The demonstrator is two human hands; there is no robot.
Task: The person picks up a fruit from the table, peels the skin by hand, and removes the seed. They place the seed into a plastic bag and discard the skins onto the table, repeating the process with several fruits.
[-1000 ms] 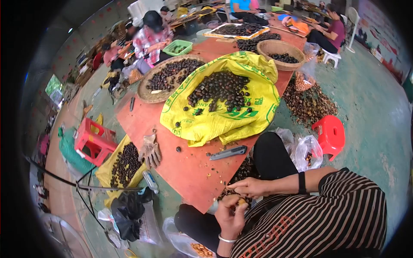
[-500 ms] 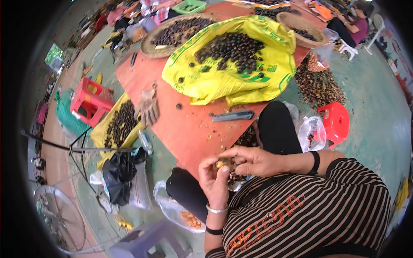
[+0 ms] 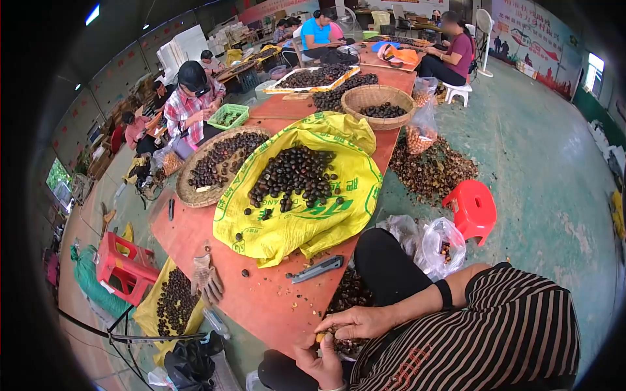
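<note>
Low in the view, my left hand (image 3: 321, 363) is closed, its thumb and finger pinching a small yellowish nut (image 3: 320, 337). My right hand (image 3: 360, 322) comes in from the right, its fingertips against the same nut, which they partly cover. Beyond my hands, a utility knife (image 3: 317, 268) with a grey handle lies on the reddish board. Past the knife, a yellow woven sack (image 3: 306, 232) is spread out under a heap of dark round nuts (image 3: 295, 176). Dark shell pieces (image 3: 350, 293) are piled beside my knee, just past my right hand.
A work glove (image 3: 206, 279) lies on the board's left side. Wicker trays (image 3: 189, 189) of dark nuts stand farther back. To the right are a red stool (image 3: 473, 208), a plastic bag (image 3: 441, 247) and a shell heap (image 3: 433, 171). Several people sit working around the far tables.
The view has tilted up, so my hands and the board appear lower and more of the room shows. Both hands remain together at the nut.
</note>
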